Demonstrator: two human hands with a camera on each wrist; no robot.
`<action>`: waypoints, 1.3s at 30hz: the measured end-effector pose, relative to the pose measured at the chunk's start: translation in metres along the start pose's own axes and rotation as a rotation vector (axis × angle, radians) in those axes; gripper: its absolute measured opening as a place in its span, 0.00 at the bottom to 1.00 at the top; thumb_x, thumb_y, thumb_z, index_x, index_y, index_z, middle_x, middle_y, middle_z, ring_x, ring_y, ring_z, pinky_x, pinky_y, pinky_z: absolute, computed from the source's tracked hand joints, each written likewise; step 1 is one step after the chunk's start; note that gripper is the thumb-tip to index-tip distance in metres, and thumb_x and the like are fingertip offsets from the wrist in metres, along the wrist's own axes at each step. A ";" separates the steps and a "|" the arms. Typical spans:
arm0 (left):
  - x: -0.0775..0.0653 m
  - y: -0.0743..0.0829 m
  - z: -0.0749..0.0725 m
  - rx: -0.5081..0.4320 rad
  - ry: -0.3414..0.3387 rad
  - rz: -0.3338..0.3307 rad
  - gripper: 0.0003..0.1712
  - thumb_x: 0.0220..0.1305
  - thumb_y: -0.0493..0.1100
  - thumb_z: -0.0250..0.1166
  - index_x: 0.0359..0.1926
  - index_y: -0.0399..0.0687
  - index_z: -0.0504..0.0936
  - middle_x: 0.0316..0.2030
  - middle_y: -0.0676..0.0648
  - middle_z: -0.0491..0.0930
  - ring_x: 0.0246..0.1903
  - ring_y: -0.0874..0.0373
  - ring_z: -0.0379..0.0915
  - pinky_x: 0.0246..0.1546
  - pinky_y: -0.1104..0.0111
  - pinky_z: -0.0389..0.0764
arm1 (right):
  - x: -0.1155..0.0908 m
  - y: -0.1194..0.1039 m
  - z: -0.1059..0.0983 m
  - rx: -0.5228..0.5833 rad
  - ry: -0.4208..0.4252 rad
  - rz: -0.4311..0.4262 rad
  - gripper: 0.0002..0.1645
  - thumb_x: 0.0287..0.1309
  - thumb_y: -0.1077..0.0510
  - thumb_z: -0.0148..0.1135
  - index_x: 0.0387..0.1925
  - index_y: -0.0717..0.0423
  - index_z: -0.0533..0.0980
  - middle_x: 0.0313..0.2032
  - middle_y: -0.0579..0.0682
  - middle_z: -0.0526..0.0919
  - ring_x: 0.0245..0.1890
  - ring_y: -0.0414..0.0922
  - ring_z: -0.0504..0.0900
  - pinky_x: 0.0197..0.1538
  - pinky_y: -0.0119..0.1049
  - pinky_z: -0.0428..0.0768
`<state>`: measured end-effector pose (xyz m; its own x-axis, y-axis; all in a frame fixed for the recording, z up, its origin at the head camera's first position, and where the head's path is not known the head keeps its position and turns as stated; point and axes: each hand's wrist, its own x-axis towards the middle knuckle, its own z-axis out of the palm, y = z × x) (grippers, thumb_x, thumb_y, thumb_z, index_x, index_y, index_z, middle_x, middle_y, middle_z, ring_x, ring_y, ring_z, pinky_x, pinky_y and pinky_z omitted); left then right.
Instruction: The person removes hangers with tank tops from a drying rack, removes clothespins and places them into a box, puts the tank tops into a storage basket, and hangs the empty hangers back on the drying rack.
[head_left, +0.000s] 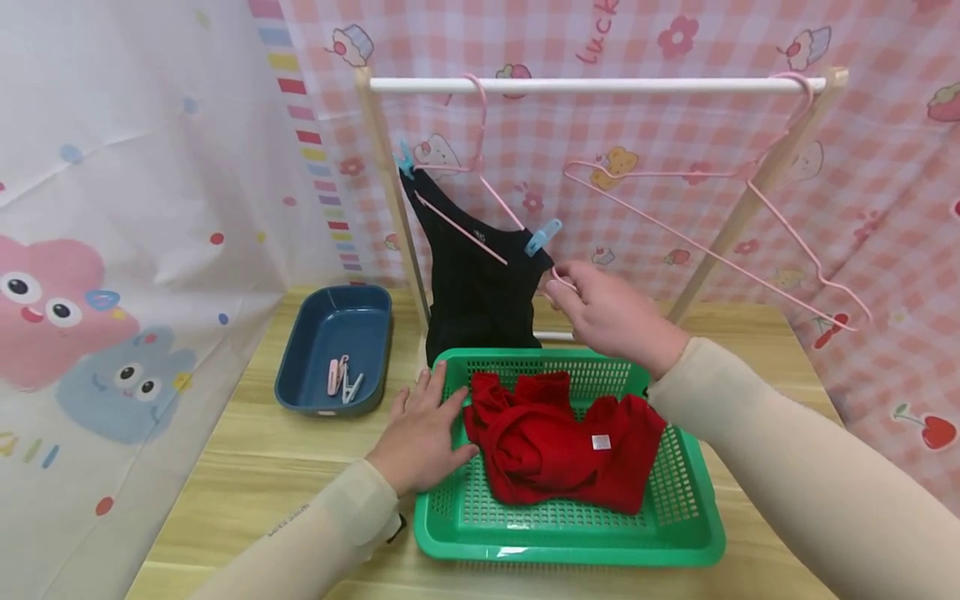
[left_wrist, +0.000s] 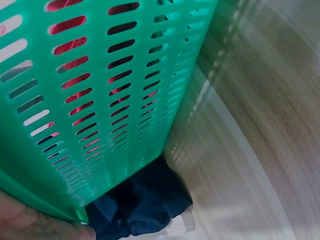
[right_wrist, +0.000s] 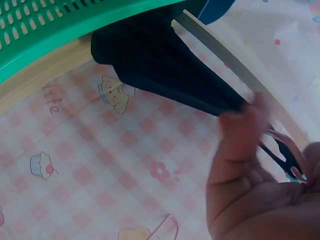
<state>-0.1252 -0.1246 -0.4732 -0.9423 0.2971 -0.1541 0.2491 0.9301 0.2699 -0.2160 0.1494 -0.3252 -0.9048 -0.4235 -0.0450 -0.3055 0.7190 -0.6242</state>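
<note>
A black garment (head_left: pixel 480 287) hangs slanted from a pink hanger (head_left: pixel 501 200) on the rack. One blue clothespin (head_left: pixel 407 158) clips its upper left strap, and a second blue clothespin (head_left: pixel 543 237) is on its right strap. With the fingertips, my right hand (head_left: pixel 611 312) pinches the lower right end of that hanger, beside the black fabric. My left hand (head_left: pixel 420 433) rests, fingers spread, on the left rim of the green basket (head_left: pixel 570 554). Folded inside the basket lies a red garment (head_left: pixel 540 467) with a white label. The black garment's lower part is hidden behind the basket.
A white rail (head_left: pixel 600 85) on wooden posts carries both hangers; the second pink hanger (head_left: pixel 667 175) hangs bare at right. Left of the basket, a blue tray (head_left: pixel 333 312) holds a few clothespins (head_left: pixel 343 379) on the wooden table (head_left: pixel 240 442). Patterned cloth hangs behind.
</note>
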 end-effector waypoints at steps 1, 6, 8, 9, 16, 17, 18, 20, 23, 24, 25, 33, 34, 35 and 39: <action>0.000 0.000 0.000 0.000 0.000 0.000 0.50 0.66 0.67 0.68 0.81 0.54 0.63 0.86 0.40 0.37 0.84 0.34 0.37 0.79 0.36 0.48 | 0.001 0.000 0.000 0.016 -0.002 -0.005 0.25 0.83 0.42 0.45 0.63 0.56 0.73 0.45 0.56 0.86 0.33 0.49 0.82 0.42 0.45 0.82; 0.000 0.002 0.000 -0.011 0.010 0.008 0.49 0.66 0.67 0.68 0.81 0.53 0.64 0.86 0.40 0.38 0.84 0.34 0.37 0.79 0.35 0.48 | 0.002 0.002 0.002 0.049 0.041 -0.050 0.26 0.85 0.43 0.38 0.56 0.55 0.78 0.35 0.54 0.85 0.32 0.49 0.77 0.41 0.43 0.76; 0.000 0.002 0.000 -0.014 0.015 0.013 0.49 0.66 0.67 0.68 0.81 0.53 0.64 0.85 0.39 0.38 0.84 0.34 0.37 0.79 0.35 0.49 | 0.002 0.004 0.003 0.060 0.072 -0.056 0.27 0.86 0.44 0.36 0.53 0.56 0.79 0.32 0.55 0.83 0.32 0.50 0.76 0.43 0.43 0.75; 0.000 0.002 0.000 -0.018 0.016 0.013 0.49 0.66 0.66 0.68 0.81 0.53 0.64 0.85 0.39 0.38 0.84 0.34 0.37 0.79 0.35 0.48 | 0.001 0.004 0.003 0.068 0.087 -0.054 0.28 0.86 0.44 0.36 0.51 0.56 0.79 0.31 0.55 0.82 0.33 0.50 0.76 0.43 0.43 0.75; 0.000 0.002 0.000 -0.027 0.011 0.004 0.49 0.66 0.66 0.68 0.81 0.54 0.64 0.86 0.40 0.37 0.84 0.35 0.36 0.79 0.36 0.48 | -0.005 0.006 -0.001 0.122 0.189 -0.051 0.32 0.85 0.42 0.34 0.38 0.59 0.77 0.27 0.56 0.78 0.31 0.53 0.73 0.44 0.45 0.74; -0.001 0.002 0.000 -0.028 0.011 0.003 0.49 0.66 0.66 0.68 0.81 0.54 0.64 0.86 0.40 0.37 0.84 0.35 0.35 0.79 0.36 0.48 | -0.006 0.006 -0.003 0.125 0.204 -0.053 0.33 0.85 0.41 0.35 0.40 0.59 0.78 0.26 0.56 0.77 0.30 0.53 0.73 0.44 0.45 0.74; -0.001 0.002 0.000 -0.027 0.010 0.002 0.49 0.66 0.66 0.68 0.81 0.54 0.64 0.86 0.41 0.37 0.84 0.36 0.35 0.80 0.36 0.48 | -0.008 0.007 -0.005 0.127 0.218 -0.052 0.33 0.85 0.41 0.35 0.42 0.59 0.79 0.26 0.56 0.77 0.31 0.53 0.73 0.44 0.45 0.73; -0.001 0.002 0.000 -0.029 0.011 0.003 0.49 0.66 0.67 0.68 0.81 0.54 0.64 0.86 0.40 0.37 0.84 0.35 0.35 0.79 0.36 0.47 | -0.013 0.009 -0.008 0.123 0.242 -0.056 0.32 0.85 0.41 0.36 0.48 0.58 0.80 0.26 0.56 0.78 0.30 0.53 0.73 0.45 0.45 0.73; -0.002 0.002 0.001 -0.028 0.011 0.005 0.49 0.66 0.67 0.68 0.81 0.54 0.64 0.86 0.40 0.37 0.84 0.35 0.35 0.79 0.35 0.48 | -0.020 0.013 -0.013 0.115 0.279 -0.065 0.31 0.85 0.42 0.36 0.48 0.57 0.82 0.25 0.56 0.79 0.29 0.53 0.73 0.45 0.45 0.73; -0.003 0.002 0.001 -0.029 0.012 0.006 0.49 0.66 0.67 0.68 0.81 0.54 0.64 0.86 0.40 0.37 0.84 0.35 0.36 0.79 0.35 0.48 | -0.023 0.015 -0.015 0.116 0.291 -0.072 0.32 0.85 0.42 0.37 0.44 0.58 0.82 0.25 0.56 0.79 0.30 0.53 0.74 0.46 0.44 0.73; -0.003 0.002 0.001 -0.029 0.013 0.006 0.49 0.66 0.67 0.68 0.81 0.53 0.64 0.86 0.40 0.37 0.84 0.34 0.36 0.79 0.35 0.48 | -0.025 0.016 -0.016 0.116 0.306 -0.081 0.32 0.85 0.43 0.37 0.41 0.58 0.82 0.25 0.55 0.79 0.29 0.53 0.74 0.46 0.43 0.73; -0.003 0.001 0.001 -0.038 0.033 0.016 0.49 0.66 0.66 0.69 0.80 0.53 0.65 0.86 0.40 0.38 0.84 0.35 0.36 0.79 0.35 0.48 | -0.043 0.031 -0.024 0.135 0.355 -0.089 0.33 0.85 0.46 0.38 0.27 0.58 0.76 0.24 0.54 0.80 0.33 0.49 0.77 0.48 0.36 0.75; -0.002 0.001 0.001 -0.035 0.034 0.018 0.49 0.66 0.66 0.68 0.80 0.52 0.65 0.86 0.40 0.38 0.84 0.35 0.36 0.79 0.35 0.48 | -0.045 0.033 -0.025 0.132 0.357 -0.087 0.33 0.85 0.46 0.39 0.26 0.58 0.76 0.24 0.54 0.80 0.32 0.48 0.77 0.47 0.34 0.75; -0.002 0.001 0.001 -0.033 0.035 0.019 0.49 0.66 0.66 0.68 0.80 0.52 0.65 0.86 0.40 0.38 0.84 0.34 0.36 0.79 0.35 0.48 | -0.047 0.034 -0.026 0.123 0.361 -0.086 0.33 0.85 0.46 0.38 0.26 0.57 0.77 0.24 0.53 0.80 0.31 0.47 0.77 0.46 0.33 0.75; -0.001 0.001 0.001 -0.029 0.032 0.018 0.48 0.67 0.66 0.68 0.80 0.52 0.64 0.85 0.39 0.38 0.84 0.34 0.36 0.79 0.35 0.48 | -0.056 0.040 -0.027 0.119 0.372 -0.093 0.30 0.85 0.48 0.40 0.29 0.56 0.79 0.22 0.52 0.79 0.25 0.46 0.76 0.42 0.30 0.74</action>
<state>-0.1238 -0.1233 -0.4738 -0.9446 0.3062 -0.1185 0.2600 0.9180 0.2994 -0.1860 0.2170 -0.3265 -0.9272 -0.2397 0.2879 -0.3745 0.6093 -0.6989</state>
